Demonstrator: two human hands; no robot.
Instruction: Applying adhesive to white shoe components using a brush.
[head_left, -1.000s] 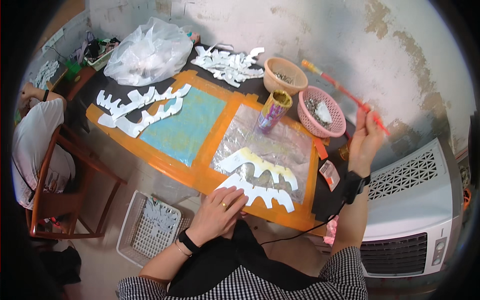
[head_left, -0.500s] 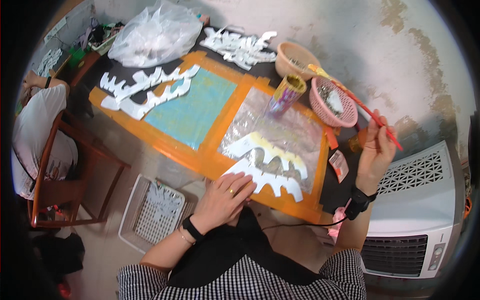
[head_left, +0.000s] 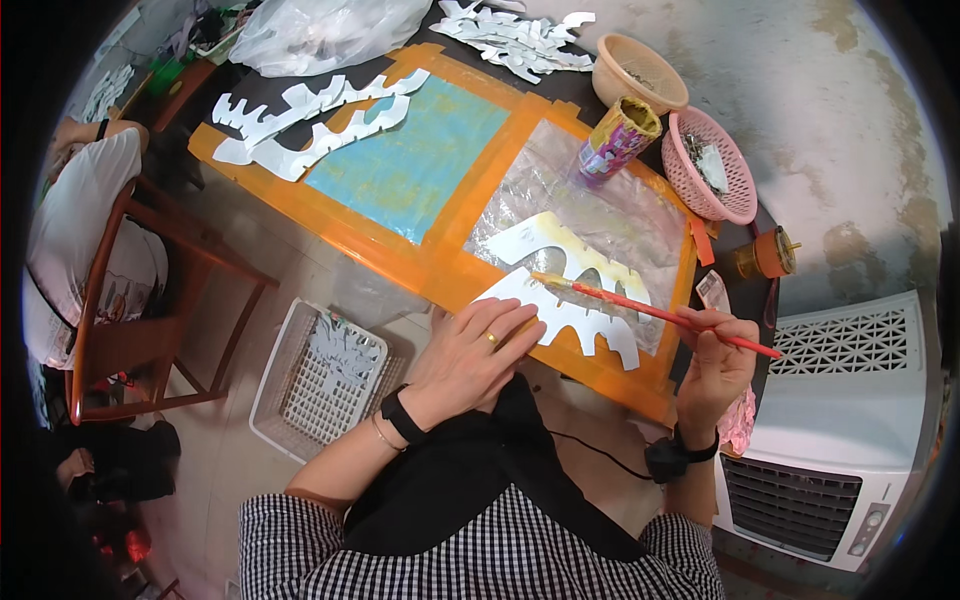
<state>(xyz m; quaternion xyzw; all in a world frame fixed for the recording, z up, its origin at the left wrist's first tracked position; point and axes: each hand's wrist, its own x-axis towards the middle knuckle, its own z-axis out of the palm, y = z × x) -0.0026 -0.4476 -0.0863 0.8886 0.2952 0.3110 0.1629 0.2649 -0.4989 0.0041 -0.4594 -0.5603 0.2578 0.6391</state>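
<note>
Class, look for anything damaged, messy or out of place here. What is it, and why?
The wall looks damaged: brownish patches break its pale surface. The can looks messy, with yellowish smears around its rim.

We can read no word or number for certain. We do see printing on a tall purple can near the far right part of the tabletop: pale and coloured lettering on its side, too small and blurred for us to make out. By the tabletop's right edge, a small pale packet bears faint marks that we cannot resolve. Beyond that edge, a white air cooler has tiny marks around its control panel, illegible to us. Past the tabletop's left end, a seated person's white shirt shows a print, perhaps without letters; we cannot tell
</note>
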